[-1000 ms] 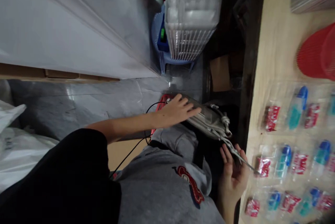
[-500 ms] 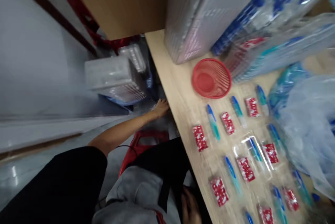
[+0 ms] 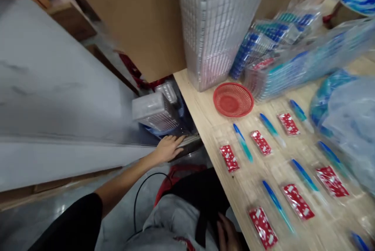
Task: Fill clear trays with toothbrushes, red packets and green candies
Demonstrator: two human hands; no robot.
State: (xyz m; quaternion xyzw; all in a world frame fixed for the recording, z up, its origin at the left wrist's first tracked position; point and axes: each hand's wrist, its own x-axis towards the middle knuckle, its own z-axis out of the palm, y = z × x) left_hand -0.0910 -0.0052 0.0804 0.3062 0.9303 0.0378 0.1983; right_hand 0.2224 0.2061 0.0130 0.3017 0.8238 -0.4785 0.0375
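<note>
Resting on the bag beside the bench, the left hand, fingers slightly parted, apparently steadies it; whether its grip holds anything cannot be told. The right hand is partly hidden, its grip unreadable. Packets alternate with pens, seemingly for even spacing.

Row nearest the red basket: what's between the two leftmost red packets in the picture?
A slim blue-and-teal item, pen-like in shape; it shows in the head view.
</note>
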